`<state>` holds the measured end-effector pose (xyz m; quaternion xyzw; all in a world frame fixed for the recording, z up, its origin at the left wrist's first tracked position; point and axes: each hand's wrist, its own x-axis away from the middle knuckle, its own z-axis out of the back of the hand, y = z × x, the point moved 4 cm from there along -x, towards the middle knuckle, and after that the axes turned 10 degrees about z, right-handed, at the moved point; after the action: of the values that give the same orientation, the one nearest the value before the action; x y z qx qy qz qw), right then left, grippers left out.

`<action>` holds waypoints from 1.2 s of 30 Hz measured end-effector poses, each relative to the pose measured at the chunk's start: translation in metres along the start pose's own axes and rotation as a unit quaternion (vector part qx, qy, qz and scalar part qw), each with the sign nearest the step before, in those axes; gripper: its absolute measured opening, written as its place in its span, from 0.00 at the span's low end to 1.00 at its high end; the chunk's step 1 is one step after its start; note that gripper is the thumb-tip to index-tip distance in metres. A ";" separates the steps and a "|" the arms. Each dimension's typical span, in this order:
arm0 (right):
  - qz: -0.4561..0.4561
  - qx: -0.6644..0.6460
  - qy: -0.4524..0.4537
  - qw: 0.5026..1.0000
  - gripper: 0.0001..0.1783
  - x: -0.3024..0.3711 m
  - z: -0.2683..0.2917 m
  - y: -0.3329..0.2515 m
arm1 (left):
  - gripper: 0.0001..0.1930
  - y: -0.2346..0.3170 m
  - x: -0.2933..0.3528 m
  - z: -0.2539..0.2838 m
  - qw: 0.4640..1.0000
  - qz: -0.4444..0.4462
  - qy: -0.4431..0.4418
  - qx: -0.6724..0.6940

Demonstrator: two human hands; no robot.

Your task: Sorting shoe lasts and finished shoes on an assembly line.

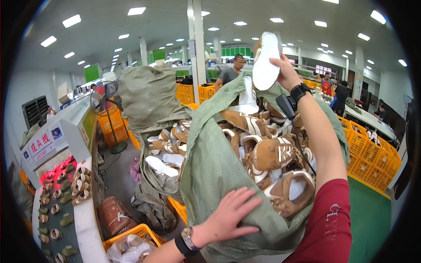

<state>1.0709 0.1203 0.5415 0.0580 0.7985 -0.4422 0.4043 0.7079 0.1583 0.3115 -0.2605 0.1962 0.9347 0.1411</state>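
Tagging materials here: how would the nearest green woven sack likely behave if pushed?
The green woven sack probably gives, its wall creased; heaped brown-and-white shoe uppers likely make it heavy, and loose top ones might slide.

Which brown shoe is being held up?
The shoe in the right hand, its white underside toward the camera; those in the green sack lie heaped.

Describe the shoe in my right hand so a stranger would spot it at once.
Find the big green sack heaped with brown-and-white shoes in the middle of the view. Over its top, toward the right, the raised right hand holds one shoe with its flat white underside showing. Unlike the ones in the heap, it is lifted into the air.
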 end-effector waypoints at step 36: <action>-0.032 -0.290 -0.698 0.654 0.17 0.761 -0.493 -0.193 | 0.16 0.272 0.618 0.184 0.464 0.391 0.767 0.210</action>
<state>0.1837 0.1738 0.2773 -0.4134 0.3704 -0.1110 0.8244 0.0189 0.0990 0.2011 -0.7313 0.4972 0.2478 -0.3958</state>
